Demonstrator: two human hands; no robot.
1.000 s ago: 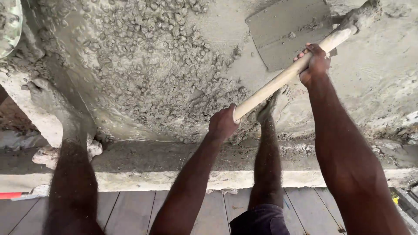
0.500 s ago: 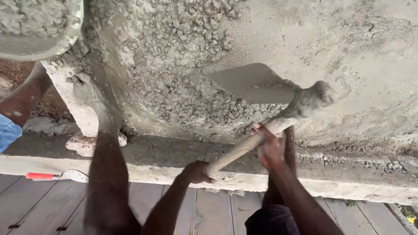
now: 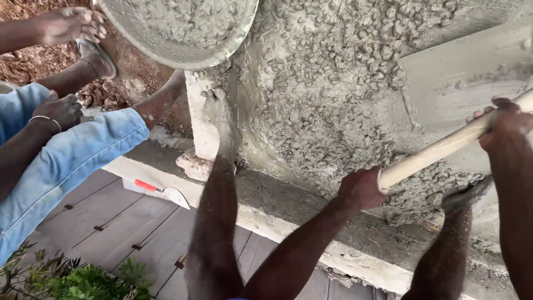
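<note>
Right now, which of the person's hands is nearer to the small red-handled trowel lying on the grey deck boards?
Left. The left hand grips the wooden handle's end, right of the red-handled trowel; the right hand holds it farther right.

We cannot see the far end of the handle (image 3: 444, 147); it runs off the right edge. Our right hand (image 3: 502, 125) is partly cut there too. The top of the pan (image 3: 177, 30) is off the picture. Wet concrete (image 3: 333, 83) hides our feet. The other person's body is out of view at the left; only arms and a blue-clad leg (image 3: 61, 161) show. The trowel (image 3: 161, 191) is small, its blade partly under the ledge.
</note>
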